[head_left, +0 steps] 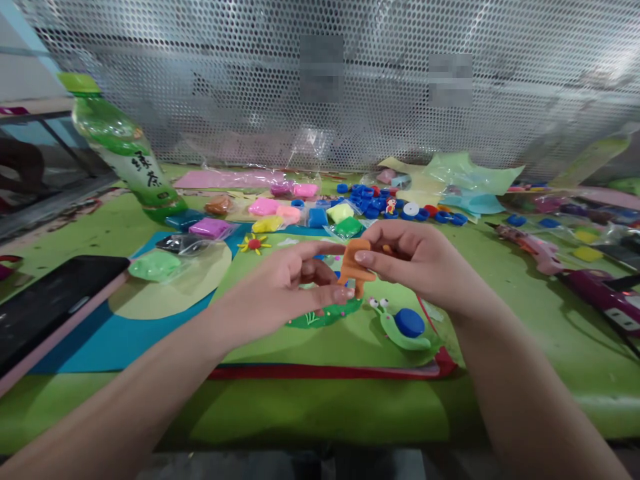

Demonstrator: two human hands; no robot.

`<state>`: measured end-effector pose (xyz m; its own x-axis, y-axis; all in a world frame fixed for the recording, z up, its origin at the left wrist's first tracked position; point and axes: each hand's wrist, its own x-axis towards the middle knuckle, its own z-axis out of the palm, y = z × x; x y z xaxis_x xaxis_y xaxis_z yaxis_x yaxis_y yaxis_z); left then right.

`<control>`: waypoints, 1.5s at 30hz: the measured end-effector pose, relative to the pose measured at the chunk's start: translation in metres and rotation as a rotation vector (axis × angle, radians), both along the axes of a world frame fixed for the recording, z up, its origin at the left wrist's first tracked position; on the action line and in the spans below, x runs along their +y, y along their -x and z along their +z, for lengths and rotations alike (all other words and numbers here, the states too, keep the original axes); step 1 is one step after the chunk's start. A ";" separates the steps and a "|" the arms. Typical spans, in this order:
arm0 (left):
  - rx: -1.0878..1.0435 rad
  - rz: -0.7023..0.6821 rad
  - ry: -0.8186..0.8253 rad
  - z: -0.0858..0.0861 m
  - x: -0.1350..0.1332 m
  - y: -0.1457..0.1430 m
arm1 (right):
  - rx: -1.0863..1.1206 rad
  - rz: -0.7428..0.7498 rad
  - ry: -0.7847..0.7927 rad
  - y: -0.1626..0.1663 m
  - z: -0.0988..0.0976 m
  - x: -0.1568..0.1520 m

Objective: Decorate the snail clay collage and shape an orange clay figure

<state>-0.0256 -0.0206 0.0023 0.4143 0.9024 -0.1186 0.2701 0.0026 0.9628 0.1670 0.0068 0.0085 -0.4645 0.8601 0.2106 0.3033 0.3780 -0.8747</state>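
Clearly pinching an orange modelling-clay piece [356, 259] between thumb and forefinger of the right hand [423, 263], above the green snail [395, 331]; with left hand [285, 281] curled alongside, hard to tell whether gripping. Probably light, soft, easily dented: best held by the broad upper part.

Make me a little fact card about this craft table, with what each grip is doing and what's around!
Right grip: pinching an orange piece between thumb and fingers
Left grip: fingers curled beside that piece; can't tell if holding it
Snail: green body, round blue shell, on a green sheet
Flower: yellow petals, red centre
Bottle: green cap, back left
Phone: dark screen, left side
Blue pieces: clustered towards the back
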 end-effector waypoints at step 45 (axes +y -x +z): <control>0.390 0.371 -1.072 -0.009 -0.014 -0.009 | 0.293 -0.031 0.090 0.008 -0.005 -0.003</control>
